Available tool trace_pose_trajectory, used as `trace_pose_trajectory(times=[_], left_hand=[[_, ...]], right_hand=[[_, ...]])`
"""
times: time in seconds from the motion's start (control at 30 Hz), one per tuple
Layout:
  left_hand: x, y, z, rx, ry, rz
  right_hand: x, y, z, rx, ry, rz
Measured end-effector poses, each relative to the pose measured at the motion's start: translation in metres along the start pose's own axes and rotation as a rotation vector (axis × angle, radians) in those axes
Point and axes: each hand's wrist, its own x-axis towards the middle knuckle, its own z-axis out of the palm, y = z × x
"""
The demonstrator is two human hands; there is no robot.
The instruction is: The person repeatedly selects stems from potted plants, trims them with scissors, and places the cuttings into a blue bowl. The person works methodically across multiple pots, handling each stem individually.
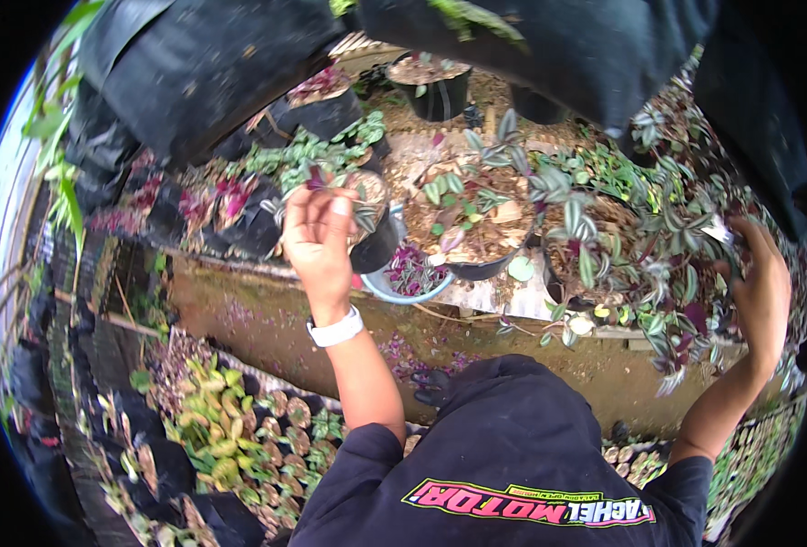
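Note:
My left hand [318,232], a white band at its wrist, is raised over the bench at left. Its fingertips pinch a small sprig with purple and green leaves [316,179]. Just right of it are a black pot [374,249] and a light-blue-rimmed basin [409,299] of purple leafy cuttings [413,270]. My right hand [759,287] is at far right, beside trailing striped tradescantia plants [677,239]. A small pale, shiny object [718,230] shows by its fingertips; what it is, and whether the hand grips it, is unclear.
Black pots with wood-chip mulch [471,225] stand on the bench. Large dark sheeting or bags [219,75] hang across the top. A wet brown walkway [239,308] strewn with purple leaves runs below the bench. Small potted plants [219,424] fill the lower left.

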Motion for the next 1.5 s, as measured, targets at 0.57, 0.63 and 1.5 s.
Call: trace_pose_trajectory(times=[0.57, 0.63, 1.5], left_hand=[[-0.087, 0.041, -0.007, 0.773, 0.216, 0.287], [-0.091, 0.047, -0.007, 0.898, 0.193, 0.303], [-0.097, 0.038, -0.034, 1.08, -0.013, 0.448]], right_hand=[[-0.054, -0.176, 0.069, 0.994, -0.777, -0.307], [-0.049, -0.204, 0.091, 0.953, -0.885, -0.32], [0.017, -0.257, 0.15, 0.943, -1.342, -0.576]])
